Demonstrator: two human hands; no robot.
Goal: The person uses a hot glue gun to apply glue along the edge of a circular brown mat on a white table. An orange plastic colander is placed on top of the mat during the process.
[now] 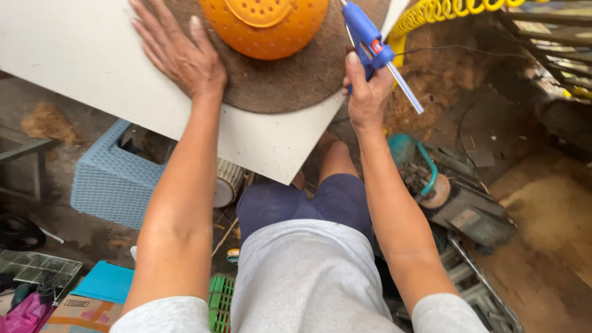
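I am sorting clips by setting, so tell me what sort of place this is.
Probably a small, cluttered craft workshop. A blue glue gun is in the right hand, a brown fibre mat lies on a white board, and loose fibre and machinery cover the dusty floor.

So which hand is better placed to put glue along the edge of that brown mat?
Probably the right hand: it already grips the blue glue gun beside the brown fibre mat. The left hand lies flat, pressing the mat.

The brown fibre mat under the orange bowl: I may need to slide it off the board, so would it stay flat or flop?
The brown fibre mat looks thin and matted, so it probably bends when lifted. Its rough surface likely drags on the white board. The left hand pressing it suggests it shifts easily.
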